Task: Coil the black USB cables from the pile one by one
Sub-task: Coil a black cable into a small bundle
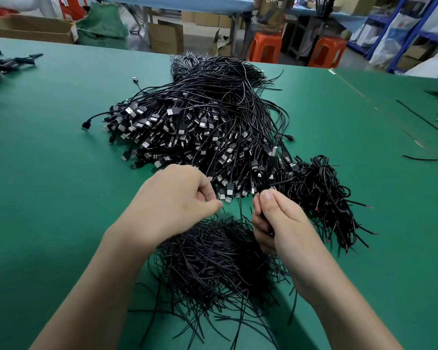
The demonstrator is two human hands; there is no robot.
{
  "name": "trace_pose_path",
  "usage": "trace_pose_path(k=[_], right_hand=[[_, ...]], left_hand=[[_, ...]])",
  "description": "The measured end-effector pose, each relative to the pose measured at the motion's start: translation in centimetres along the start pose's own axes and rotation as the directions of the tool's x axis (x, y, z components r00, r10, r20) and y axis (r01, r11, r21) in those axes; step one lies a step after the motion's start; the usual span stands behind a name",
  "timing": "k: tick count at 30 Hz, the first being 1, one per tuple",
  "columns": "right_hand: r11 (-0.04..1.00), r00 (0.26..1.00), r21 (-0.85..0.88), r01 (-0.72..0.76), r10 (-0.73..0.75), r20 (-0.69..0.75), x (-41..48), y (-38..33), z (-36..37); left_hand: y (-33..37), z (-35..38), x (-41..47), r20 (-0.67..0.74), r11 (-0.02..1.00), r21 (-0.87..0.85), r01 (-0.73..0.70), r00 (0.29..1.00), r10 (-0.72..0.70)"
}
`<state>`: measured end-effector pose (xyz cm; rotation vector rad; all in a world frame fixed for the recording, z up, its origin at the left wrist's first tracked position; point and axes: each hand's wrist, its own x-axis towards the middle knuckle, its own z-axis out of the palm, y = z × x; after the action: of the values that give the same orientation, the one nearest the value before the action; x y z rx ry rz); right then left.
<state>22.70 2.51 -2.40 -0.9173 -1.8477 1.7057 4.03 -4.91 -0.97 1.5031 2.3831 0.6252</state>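
A big pile of black USB cables (202, 127) lies on the green table (48, 173), plugs facing me. My right hand (276, 221) is closed around a black cable whose USB plug (273, 152) sticks up above the fist. My left hand (172, 198) hovers at the pile's near edge, thumb and fingers pinched together; whether a thin wire is between them cannot be told. A heap of coiled cables (321, 195) with red-tipped ends sits right of my right hand. Below my hands lies a mat of short black ties (213, 263).
Loose cables (430, 127) lie at the table's right side and a dark bundle (3, 64) at the far left. Beyond the table stand orange stools (266, 46), cardboard boxes (166, 36), a person and blue shelving (410, 29).
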Motion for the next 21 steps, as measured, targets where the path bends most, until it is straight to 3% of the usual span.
trace_pose_path(k=[8, 12, 16, 21], right_hand=[[0.997, 0.995, -0.015, 0.079, -0.078, 0.058, -0.2, -0.1, 1.3], [0.99, 0.984, 0.088, 0.106, -0.117, 0.134, -0.5, -0.2, 1.6], [0.981, 0.981, 0.143, 0.132, -0.149, 0.121, -0.6, -0.3, 1.9], [0.988, 0.982, 0.036, 0.148, -0.151, 0.111, -0.5, -0.4, 1.7]], left_hand=[[0.5, -0.3, -0.1, -0.067, 0.856, -0.514, -0.054, 0.997, 0.023], [0.9, 0.0, 0.0, -0.127, 0.783, -0.618, -0.072, 0.992, -0.009], [1.4, 0.5, 0.2, -0.134, 0.738, -0.668, -0.098, 0.991, 0.011], [1.5, 0.7, 0.2, -0.082, 0.749, -0.652, -0.114, 0.993, 0.08]])
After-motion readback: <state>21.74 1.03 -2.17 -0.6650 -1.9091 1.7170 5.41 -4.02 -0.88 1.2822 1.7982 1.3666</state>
